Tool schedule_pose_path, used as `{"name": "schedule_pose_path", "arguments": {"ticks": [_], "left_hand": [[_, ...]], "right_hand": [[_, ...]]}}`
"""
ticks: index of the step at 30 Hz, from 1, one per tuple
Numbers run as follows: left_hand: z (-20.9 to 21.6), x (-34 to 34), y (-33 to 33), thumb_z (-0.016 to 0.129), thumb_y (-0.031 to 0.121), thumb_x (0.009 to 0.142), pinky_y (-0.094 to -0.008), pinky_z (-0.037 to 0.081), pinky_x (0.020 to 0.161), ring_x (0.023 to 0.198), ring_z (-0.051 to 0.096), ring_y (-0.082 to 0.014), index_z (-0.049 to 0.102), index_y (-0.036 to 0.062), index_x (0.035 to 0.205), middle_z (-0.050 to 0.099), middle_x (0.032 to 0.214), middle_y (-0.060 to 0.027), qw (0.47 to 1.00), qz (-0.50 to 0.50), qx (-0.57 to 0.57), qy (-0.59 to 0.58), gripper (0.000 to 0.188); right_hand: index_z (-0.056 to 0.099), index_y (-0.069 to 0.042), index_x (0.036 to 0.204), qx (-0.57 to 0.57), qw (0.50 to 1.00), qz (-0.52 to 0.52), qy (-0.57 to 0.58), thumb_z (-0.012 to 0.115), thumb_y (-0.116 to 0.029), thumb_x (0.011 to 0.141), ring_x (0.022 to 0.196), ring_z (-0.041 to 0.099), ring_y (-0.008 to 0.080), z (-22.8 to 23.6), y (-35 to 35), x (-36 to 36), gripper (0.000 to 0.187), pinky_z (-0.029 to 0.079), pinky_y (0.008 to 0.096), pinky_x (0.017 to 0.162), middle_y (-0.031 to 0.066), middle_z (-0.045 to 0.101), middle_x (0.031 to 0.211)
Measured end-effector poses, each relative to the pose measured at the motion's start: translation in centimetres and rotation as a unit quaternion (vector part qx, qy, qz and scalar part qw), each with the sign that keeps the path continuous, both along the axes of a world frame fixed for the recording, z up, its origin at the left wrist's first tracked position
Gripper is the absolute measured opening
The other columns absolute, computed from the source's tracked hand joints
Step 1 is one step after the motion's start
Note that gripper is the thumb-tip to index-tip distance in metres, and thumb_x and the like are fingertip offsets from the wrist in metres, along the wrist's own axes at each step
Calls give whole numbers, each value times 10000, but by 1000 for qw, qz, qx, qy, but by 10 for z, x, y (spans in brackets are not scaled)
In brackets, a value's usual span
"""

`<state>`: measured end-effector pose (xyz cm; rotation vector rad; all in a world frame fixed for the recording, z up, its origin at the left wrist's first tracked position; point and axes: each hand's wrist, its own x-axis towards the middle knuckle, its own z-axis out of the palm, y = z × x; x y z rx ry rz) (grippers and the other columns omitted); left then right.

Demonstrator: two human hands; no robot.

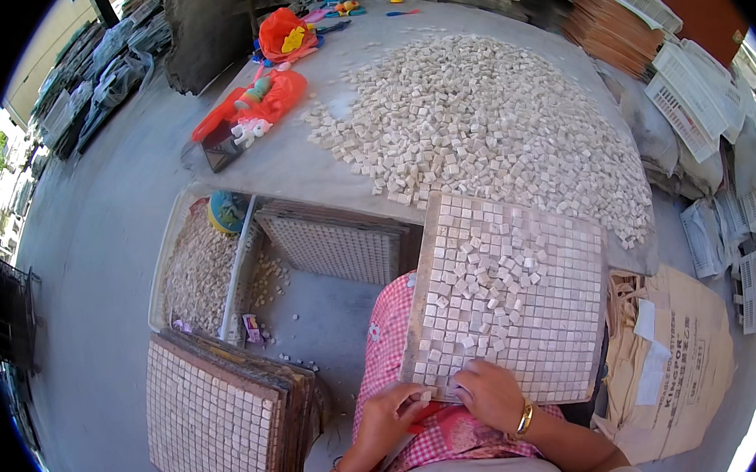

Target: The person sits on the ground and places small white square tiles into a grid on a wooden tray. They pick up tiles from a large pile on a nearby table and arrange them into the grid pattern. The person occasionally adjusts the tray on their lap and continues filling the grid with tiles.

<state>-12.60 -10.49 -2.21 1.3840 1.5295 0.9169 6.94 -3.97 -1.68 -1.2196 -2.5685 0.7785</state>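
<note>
A square grid tray (pixel 564 310) of small pale stone tiles lies tilted across my lap, its near edge toward me. Most of its cells hold a tile, and a loose heap of tiles (pixel 489 271) lies on top around the middle. At the tray's near left corner my left hand (pixel 392 417) pinches a small stone tile (pixel 425 395) between thumb and fingertip. My right hand (pixel 493 395) rests on the near edge beside it, fingers curled down at the cells; whatever its fingertips hold is hidden.
A big pile of loose tiles (pixel 475 111) covers the table (pixel 300 166) beyond the tray. Left stand a white bin (pixel 159 282) of chips and a stack of filled trays (pixel 210 421). Red plastic bags (pixel 280 96) with toys lie far left; a brown sack (pixel 679 389) lies right, below white crates (pixel 690 101).
</note>
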Motion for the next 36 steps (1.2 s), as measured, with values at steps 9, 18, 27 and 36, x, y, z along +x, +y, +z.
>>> {"name": "schedule_pose_path", "arguments": {"ticks": [9, 18, 27, 36], "left_hand": [[-15, 4, 5, 702, 78, 765, -342, 505, 650, 747, 624, -290, 660, 36, 901, 651, 843, -119, 982, -35, 160, 98, 149], [-9, 27, 29, 674, 69, 728, -392, 473, 711, 776, 576, -302, 621, 42, 934, 616, 827, -108, 957, -114, 205, 171, 214], [-6, 27, 29, 668, 93, 682, -396, 465, 690, 757, 580, -304, 597, 52, 900, 616, 806, -106, 947, -149, 213, 187, 233], [6, 11, 26, 639, 44, 751, -392, 488, 659, 725, 613, -305, 657, 38, 856, 655, 809, -125, 971, -31, 162, 175, 107]], "right_hand": [[649, -79, 922, -66, 994, -32, 81, 636, -163, 791, 737, 588, 298, 13, 4, 10, 156, 478, 388, 627, 102, 595, 799], [647, -69, 929, -66, 985, -98, 126, 629, -190, 820, 735, 607, 297, 19, 5, 26, 164, 489, 372, 637, 109, 632, 819], [649, -66, 901, -49, 981, -122, 146, 636, -169, 813, 711, 614, 295, 16, 11, 31, 136, 491, 364, 621, 114, 638, 803], [562, -86, 871, 18, 999, -15, 34, 693, -216, 738, 712, 583, 277, 6, -5, 9, 228, 474, 392, 605, 82, 536, 763]]}}
